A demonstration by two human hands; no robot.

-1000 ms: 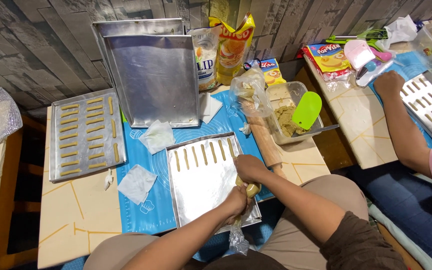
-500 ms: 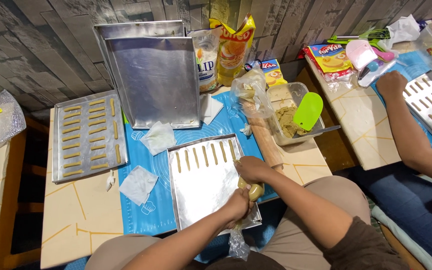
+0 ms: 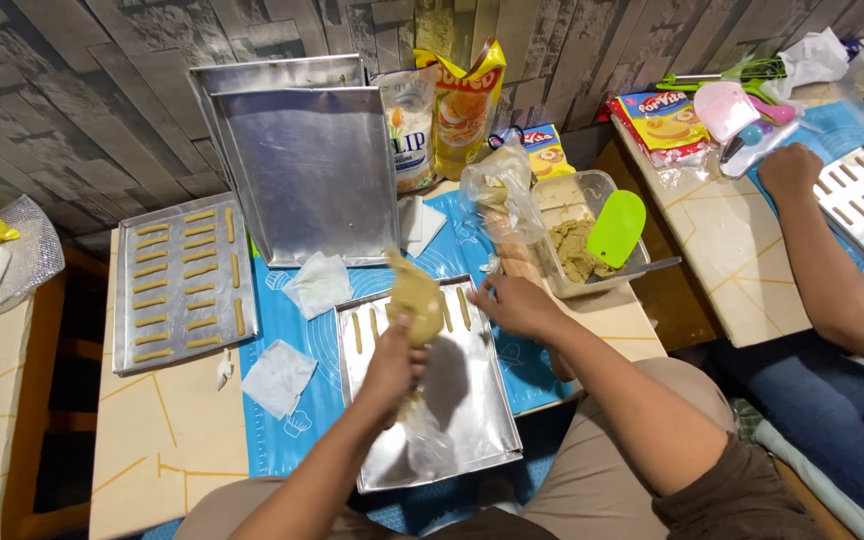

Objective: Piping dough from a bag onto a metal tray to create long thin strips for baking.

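**Piping bag over the near tray**

While I gripped the dough-filled piping bag (image 3: 416, 298) in my closed left hand (image 3: 392, 365), its long axis ran from my body up toward the far edge of the baking tray (image 3: 472, 420), tip pointing away from me. My right hand (image 3: 517, 305) rested loosely curled, holding nothing, at the tray's far right corner, just right of the bag. Short dough sticks (image 3: 452, 312) lay along the tray's far edge, beside the tip. Left of the tray, a filled tray (image 3: 184, 285) sat on the desk (image 3: 162, 440). My left hand was the nearer one to the bag.
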